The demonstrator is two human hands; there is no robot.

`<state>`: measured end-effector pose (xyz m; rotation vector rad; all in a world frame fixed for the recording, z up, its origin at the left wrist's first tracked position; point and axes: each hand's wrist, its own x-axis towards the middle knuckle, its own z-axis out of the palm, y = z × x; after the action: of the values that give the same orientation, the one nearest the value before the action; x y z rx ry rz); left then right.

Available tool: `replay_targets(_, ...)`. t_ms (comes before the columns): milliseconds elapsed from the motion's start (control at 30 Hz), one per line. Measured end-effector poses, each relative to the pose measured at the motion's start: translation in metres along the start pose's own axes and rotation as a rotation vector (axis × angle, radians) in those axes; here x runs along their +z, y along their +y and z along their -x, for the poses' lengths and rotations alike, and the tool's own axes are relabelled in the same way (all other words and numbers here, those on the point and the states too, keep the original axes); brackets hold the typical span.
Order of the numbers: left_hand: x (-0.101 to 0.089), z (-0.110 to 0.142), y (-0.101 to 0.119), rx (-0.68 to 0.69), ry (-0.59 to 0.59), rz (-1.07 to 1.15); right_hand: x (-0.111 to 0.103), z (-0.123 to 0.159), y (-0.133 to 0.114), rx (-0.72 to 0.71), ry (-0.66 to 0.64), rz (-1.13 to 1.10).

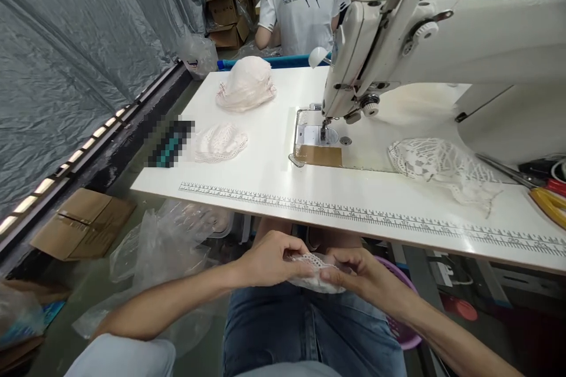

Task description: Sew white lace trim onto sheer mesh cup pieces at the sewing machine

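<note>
Over my lap, in front of the table edge, both hands grip a white lace-edged fabric piece (pixel 315 281). My left hand (pixel 276 259) pinches its left side between thumb and fingers. At its right side, the thumb and fingers of my right hand (pixel 360 274) close on the cloth. Part of the piece is hidden behind my fingers. On the table stands a white sewing machine (pixel 354 65), its presser foot (pixel 325 129) over the metal plate. Left of it lie a flat stack of lace pieces (pixel 221 142) and a pale rounded fabric pile (pixel 246 83).
A printed ruler (pixel 309 205) runs along the table's front edge. Right of the needle lie a white lace piece (pixel 442 165) and yellow-handled scissors (pixel 548 206). A purple basket (pixel 409 339) is below. Cardboard boxes (pixel 84 224) and plastic bags are leftward. A person (pixel 305 6) sits beyond.
</note>
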<state>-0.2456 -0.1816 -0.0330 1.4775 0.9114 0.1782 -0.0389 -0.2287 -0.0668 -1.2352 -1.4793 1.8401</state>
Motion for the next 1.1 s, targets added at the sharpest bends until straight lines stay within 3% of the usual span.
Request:
replay_targets(233, -0.011, -0.002, -0.012, -0.23, -0.098, 0.244, -0.004, -0.002, 0.002, 0.043, -0.121, -0.092)
replay_targets(333, -0.012, -0.004, -0.015, -0.279, -0.061, 0.311, -0.007, -0.004, 0.0, 0.024, -0.172, -0.137)
replay_targets(700, -0.012, -0.007, -0.017, -0.315, -0.016, 0.308, -0.006, -0.006, 0.002, 0.03, -0.166, -0.097)
replay_targets(1100, -0.011, -0.005, -0.015, -0.311, -0.057, 0.286, -0.006, -0.006, -0.003, 0.038, -0.172, -0.003)
